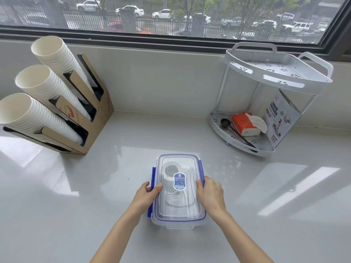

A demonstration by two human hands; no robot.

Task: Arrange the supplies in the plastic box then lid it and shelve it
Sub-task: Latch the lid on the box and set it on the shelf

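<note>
Both hands clasp the lidded plastic box (pixel 178 205) between them, left hand (pixel 147 196) and right hand (pixel 209 194) on its long sides, shelf rack (pixel 275 78) up-right of the right hand.

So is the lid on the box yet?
On. The clear lid covers the plastic box, both hands at its sides. Whether the blue latches are locked: cannot tell.

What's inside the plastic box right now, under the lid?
Through the clear lid of the plastic box, a white roll with a dark hollow core shows. Pale long items beside it are too blurred to name. The blue label and both hands hide part.
</note>
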